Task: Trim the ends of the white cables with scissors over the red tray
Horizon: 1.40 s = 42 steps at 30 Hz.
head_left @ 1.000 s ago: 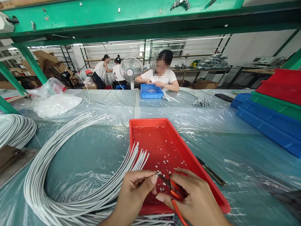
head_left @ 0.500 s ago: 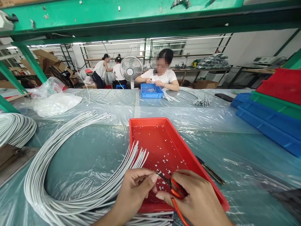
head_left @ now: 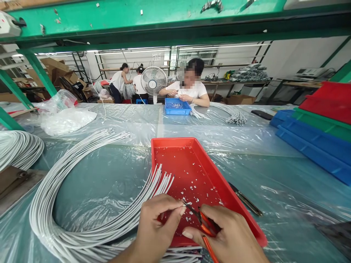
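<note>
By the tray's (head_left: 179, 241) near edge, your right hand (head_left: 229, 224) is gripping pliers (head_left: 207, 229) pointed at wire (head_left: 184, 205) your left hand (head_left: 157, 221) is pinching.

A green beam (head_left: 164, 18) overhead; beyond, shelving (head_left: 233, 66), a window (head_left: 210, 56), white wall (head_left: 294, 54) at right

Bright, even light covers my table (head_left: 82, 179), and pale light strips (head_left: 92, 50) glow beyond its far edge. Broken white glare streaks the plastic sheet (head_left: 270, 190), also just right of the red tray (head_left: 173, 154). Deep shadow fills the underside of the green beam (head_left: 117, 18). My left hand (head_left: 160, 221) and right hand (head_left: 227, 228) look sharp enough; the stacked trays (head_left: 320, 144) stretch at the right edge. A dark patch (head_left: 336, 235) at the near right corner is smeared, perhaps by the lens.
</note>
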{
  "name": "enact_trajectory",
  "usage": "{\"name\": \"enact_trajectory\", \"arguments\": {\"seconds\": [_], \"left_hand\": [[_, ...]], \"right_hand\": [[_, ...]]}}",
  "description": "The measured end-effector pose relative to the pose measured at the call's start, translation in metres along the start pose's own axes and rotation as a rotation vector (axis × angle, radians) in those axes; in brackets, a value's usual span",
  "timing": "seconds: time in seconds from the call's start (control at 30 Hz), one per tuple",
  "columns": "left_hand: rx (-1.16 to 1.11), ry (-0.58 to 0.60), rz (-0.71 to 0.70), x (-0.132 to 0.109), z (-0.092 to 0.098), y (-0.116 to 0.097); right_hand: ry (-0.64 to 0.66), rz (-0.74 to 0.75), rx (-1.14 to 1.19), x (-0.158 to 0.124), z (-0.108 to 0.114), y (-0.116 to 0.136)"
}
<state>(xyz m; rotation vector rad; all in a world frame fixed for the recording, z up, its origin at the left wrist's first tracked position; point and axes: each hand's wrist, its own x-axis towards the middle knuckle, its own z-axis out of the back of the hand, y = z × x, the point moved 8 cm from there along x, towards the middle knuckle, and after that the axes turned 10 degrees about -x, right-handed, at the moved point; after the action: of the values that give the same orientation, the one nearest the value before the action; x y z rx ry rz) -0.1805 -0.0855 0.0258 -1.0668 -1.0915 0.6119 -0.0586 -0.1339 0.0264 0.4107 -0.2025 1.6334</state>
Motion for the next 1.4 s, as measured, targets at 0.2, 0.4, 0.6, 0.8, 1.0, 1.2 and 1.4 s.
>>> {"name": "enact_trajectory", "arguments": {"seconds": [0.2, 0.4, 0.6, 0.8, 1.0, 1.2, 1.4], "left_hand": [[0.149, 0.067, -0.191, -0.004, -0.005, -0.014], [0.079, 0.207, 0.096, 0.001, -0.013, 0.001], [-0.037, 0.169, 0.202, 0.000, -0.011, 0.010], [0.235, 0.113, -0.282, -0.002, -0.005, -0.020], [0.626, 0.159, -0.716, -0.022, -0.015, -0.038], [0.214, 0.171, -0.133, 0.000, -0.008, -0.012], [-0.243, 0.213, 0.354, 0.001, -0.013, 0.019]], "right_hand": [[-0.057, -0.012, -0.078, -0.002, 0.005, -0.001], [-0.219, 0.065, -0.141, 0.001, 0.017, 0.000], [-0.202, 0.071, -0.133, 0.003, 0.017, 0.001], [-0.031, 0.008, -0.033, 0.000, 0.003, 0.000], [0.032, -0.052, -0.016, -0.004, -0.008, -0.004], [-0.154, 0.010, -0.136, 0.000, 0.012, -0.001], [-0.262, 0.090, -0.140, 0.000, 0.019, 0.002]]}}
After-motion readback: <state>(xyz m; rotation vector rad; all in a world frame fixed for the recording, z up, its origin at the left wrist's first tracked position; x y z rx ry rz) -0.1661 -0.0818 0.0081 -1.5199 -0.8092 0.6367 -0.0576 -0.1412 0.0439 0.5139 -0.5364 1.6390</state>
